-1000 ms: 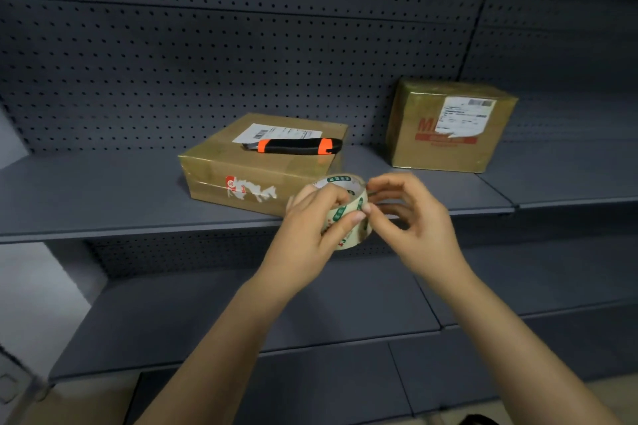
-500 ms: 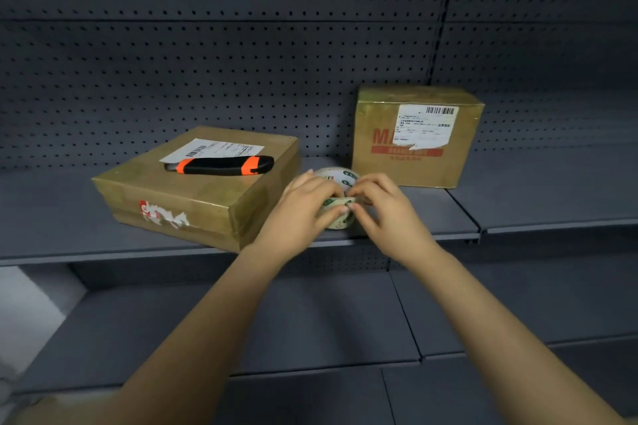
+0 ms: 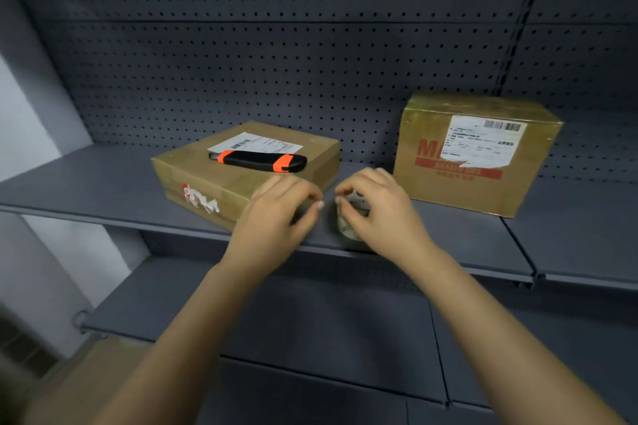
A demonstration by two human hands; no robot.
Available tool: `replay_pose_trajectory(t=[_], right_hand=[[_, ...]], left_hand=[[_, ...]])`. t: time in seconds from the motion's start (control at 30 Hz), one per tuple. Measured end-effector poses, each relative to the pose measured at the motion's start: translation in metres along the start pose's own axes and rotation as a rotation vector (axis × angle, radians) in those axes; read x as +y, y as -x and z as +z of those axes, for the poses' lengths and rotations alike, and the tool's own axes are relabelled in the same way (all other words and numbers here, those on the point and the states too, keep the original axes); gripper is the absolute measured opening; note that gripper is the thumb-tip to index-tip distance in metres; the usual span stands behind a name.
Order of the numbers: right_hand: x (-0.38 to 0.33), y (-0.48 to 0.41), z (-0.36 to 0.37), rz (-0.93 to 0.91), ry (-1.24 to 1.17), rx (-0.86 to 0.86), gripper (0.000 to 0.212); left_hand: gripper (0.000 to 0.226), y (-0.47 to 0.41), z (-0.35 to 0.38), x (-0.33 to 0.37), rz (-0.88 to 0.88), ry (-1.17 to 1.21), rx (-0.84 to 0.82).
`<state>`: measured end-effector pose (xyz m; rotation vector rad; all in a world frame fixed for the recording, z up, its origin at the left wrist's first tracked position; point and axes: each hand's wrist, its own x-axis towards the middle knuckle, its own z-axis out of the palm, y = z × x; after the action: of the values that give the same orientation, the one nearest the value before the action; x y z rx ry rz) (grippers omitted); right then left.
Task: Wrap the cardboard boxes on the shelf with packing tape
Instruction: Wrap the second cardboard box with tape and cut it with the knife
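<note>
A flat cardboard box (image 3: 207, 176) lies on the grey shelf (image 3: 103, 183) with a black-and-orange utility knife (image 3: 259, 161) on its top. At the right, by the pegboard, stands a taller cardboard box (image 3: 445, 193) with a torn white label. Between them, at the shelf's front edge, my right hand (image 3: 379, 214) grips the roll of packing tape (image 3: 347, 229), which is mostly hidden under the fingers. My left hand (image 3: 276, 217) is just left of the roll, beside the flat box's corner, thumb and forefinger pinched on what looks like the clear tape end.
A perforated back panel (image 3: 310, 72) closes off the shelf behind the boxes. A lower grey shelf (image 3: 310, 328) runs under my forearms. A light wall (image 3: 31, 114) borders the left side, and something brown (image 3: 79, 390) lies at the bottom left.
The roll has passed from my left hand to my right and come down to the shelf's front edge. My hands have drawn apart, the left one moving left. The view shifted left.
</note>
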<state>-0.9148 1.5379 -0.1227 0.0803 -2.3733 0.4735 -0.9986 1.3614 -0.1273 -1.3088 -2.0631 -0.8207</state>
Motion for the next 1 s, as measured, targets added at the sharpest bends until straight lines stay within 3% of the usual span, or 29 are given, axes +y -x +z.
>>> replay_pose_trajectory(t=[0.17, 0.37, 0.5, 0.77, 1.0], right_hand=[[-0.026, -0.042, 0.018, 0.011, -0.048, -0.015, 0.018], [-0.044, -0.09, 0.053, 0.137, 0.026, -0.195, 0.05], [-0.048, -0.101, 0.071, 0.212, 0.043, -0.242, 0.049], [-0.069, -0.077, 0.082, 0.335, 0.017, 0.083, 0.04], [-0.092, -0.043, 0.092, 0.515, 0.089, 0.381, 0.041]], left_hand=[[0.02, 0.013, -0.032, -0.032, -0.118, -0.079, 0.098], [0.049, 0.026, -0.041, -0.069, -0.214, -0.024, -0.033], [0.052, 0.026, -0.043, -0.086, -0.183, 0.013, -0.075], [0.038, 0.047, -0.075, -0.147, -0.148, 0.124, -0.041], [0.04, 0.067, -0.095, -0.195, -0.113, 0.241, -0.004]])
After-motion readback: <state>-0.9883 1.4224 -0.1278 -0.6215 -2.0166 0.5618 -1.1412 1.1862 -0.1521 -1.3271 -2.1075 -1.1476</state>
